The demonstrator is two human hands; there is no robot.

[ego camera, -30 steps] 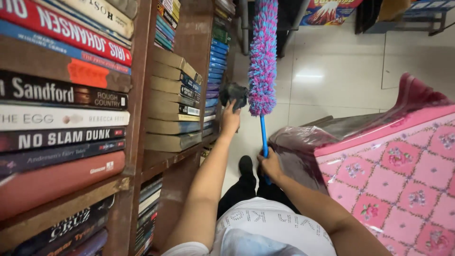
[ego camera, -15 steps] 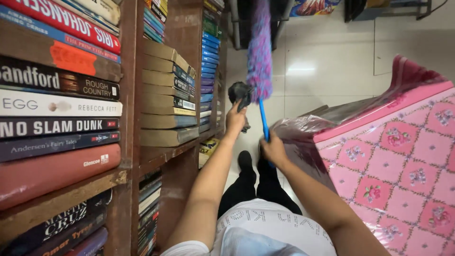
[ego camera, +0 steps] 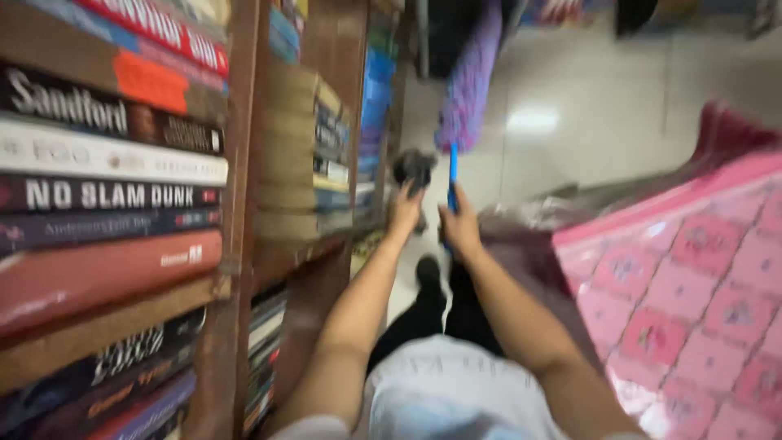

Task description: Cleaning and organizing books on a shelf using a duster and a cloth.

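My right hand [ego camera: 461, 225] grips the blue handle of a duster [ego camera: 470, 90] with a fluffy purple and pink head, which points up and away from me over the floor. My left hand [ego camera: 405, 213] holds a small dark object [ego camera: 414, 167] just left of the handle, close to the wooden bookshelf [ego camera: 235, 269]. The two hands are nearly side by side. The view is blurred by motion, so the dark object's kind is unclear.
Stacked books [ego camera: 114, 179] fill the shelves on my left, with more stacks [ego camera: 314, 155] further along. A pink patterned mattress in plastic wrap [ego camera: 684, 301] stands on my right. Pale floor tiles [ego camera: 570, 122] lie ahead, and my black-trousered legs [ego camera: 428, 310] below.
My right hand has moved up and left along the handle toward my left hand. The duster head has shifted further up and away. The view has tilted and blurred.
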